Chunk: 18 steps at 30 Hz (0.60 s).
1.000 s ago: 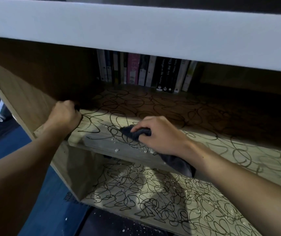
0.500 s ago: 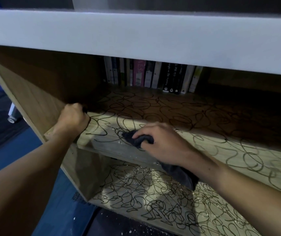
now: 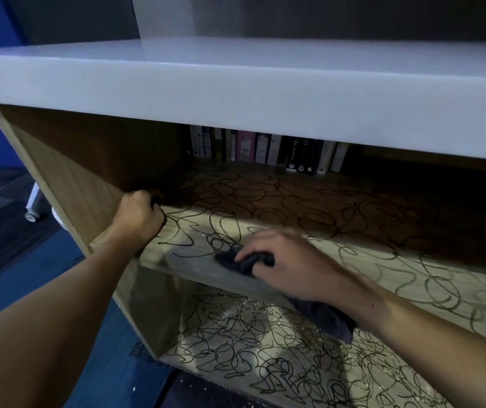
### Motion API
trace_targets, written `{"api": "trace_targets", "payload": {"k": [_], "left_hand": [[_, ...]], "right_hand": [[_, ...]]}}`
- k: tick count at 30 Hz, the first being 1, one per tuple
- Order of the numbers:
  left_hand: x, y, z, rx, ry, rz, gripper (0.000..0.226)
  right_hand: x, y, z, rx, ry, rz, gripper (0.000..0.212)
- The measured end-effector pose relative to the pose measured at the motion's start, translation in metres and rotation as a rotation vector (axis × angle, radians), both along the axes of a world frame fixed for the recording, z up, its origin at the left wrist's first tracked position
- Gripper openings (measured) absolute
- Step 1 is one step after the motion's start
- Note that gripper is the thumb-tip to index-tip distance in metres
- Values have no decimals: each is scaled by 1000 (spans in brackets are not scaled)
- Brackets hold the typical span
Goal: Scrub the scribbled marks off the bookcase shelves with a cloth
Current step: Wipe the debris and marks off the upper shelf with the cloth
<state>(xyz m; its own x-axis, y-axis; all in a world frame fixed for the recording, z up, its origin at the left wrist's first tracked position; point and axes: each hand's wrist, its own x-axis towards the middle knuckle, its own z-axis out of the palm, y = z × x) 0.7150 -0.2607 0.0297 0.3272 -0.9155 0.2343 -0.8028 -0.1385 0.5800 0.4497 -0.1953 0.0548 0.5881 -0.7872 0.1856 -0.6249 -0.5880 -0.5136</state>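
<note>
A wooden bookcase has an upper shelf and a lower shelf, both covered in black scribbled marks. My right hand grips a dark grey cloth and presses it on the front edge of the upper shelf; the cloth's loose end hangs below my wrist. My left hand is curled into a fist at the shelf's left end, beside the side panel. What its fingers hold is hidden.
A thick white top overhangs the bookcase. Several books stand upright at the back of the upper shelf. White crumbs lie on the lower shelf. Blue floor and a white castor leg lie to the left.
My right hand has slid the cloth a little forward and right along the shelf's front edge. The camera has risen, showing more of the white top. My left hand has stayed put.
</note>
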Motion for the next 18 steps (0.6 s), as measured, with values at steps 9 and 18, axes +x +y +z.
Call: {"api": "trace_targets", "payload": {"k": [9, 18], "left_hand": [[-52, -13, 30, -70, 710, -300, 22], [-74, -29, 64, 275, 1048, -712, 35]], "right_hand": [[8, -85, 39, 215, -596, -232, 26], [43, -122, 51, 642, -1256, -225, 11]]}}
